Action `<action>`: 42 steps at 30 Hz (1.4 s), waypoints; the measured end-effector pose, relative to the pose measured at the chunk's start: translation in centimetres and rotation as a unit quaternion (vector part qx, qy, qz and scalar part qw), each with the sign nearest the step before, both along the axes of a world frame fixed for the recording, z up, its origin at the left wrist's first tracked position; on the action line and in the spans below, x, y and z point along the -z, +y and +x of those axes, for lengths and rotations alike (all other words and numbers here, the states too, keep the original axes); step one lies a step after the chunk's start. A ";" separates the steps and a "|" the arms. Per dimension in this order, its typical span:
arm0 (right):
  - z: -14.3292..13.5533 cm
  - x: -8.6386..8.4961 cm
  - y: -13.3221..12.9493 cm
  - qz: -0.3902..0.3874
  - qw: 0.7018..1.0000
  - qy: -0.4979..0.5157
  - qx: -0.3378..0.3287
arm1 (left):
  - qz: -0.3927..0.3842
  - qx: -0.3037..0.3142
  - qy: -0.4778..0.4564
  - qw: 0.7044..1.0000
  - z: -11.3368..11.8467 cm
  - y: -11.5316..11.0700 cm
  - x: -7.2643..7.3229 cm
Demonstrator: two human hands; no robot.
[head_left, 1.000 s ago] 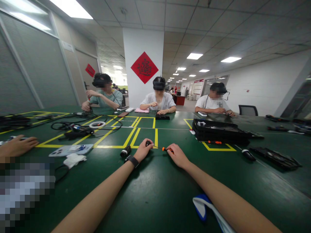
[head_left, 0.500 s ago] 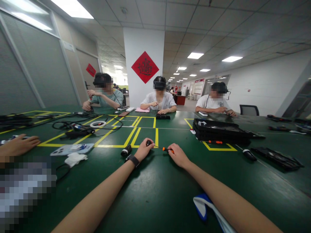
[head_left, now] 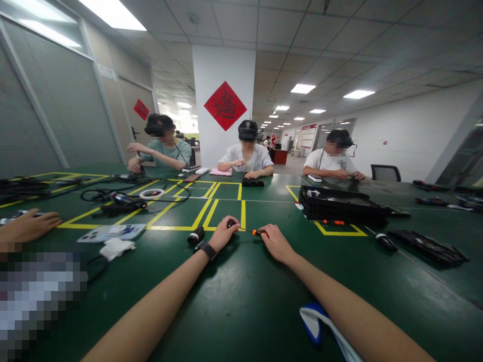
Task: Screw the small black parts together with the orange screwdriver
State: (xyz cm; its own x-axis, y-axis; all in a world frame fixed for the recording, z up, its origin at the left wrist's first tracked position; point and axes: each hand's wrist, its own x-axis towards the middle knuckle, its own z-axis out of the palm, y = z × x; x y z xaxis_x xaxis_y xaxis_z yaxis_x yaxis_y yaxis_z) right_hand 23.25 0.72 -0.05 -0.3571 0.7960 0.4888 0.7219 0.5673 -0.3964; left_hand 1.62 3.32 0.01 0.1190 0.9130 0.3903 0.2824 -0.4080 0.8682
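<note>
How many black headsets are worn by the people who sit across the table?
3: the left headset, on the person in green; the middle headset, before the white pillar; the right headset, on the rightmost person.

Left grip (head_left: 222, 234)'s got a black piece (head_left: 230, 222), right grip (head_left: 277, 242)'s on an orange driver (head_left: 255, 232) pointing left grip's way. Black cylinder (head_left: 195, 235) just left of left grip, black stack (head_left: 335, 201) on the table (head_left: 226, 311) past right grip.

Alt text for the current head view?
A person's right hand holds an orange-handled, thin-shafted screwdriver pointing toward a small black object in the left hand, over a green table. Three people wearing black headsets sit opposite.
</note>
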 end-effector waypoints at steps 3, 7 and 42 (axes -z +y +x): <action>0.0 0.0 0.1 0.005 1.000 -0.005 0.001 | -0.003 0.002 0.000 1.000 0.0 0.0 0.0; 0.0 -0.2 0.0 0.011 1.000 -0.001 -0.004 | -0.004 -0.002 -0.001 1.000 0.0 -0.2 -0.2; 0.0 -0.3 -0.2 -0.015 1.000 0.012 0.000 | -0.006 -0.010 -0.004 1.000 0.2 -0.5 -0.6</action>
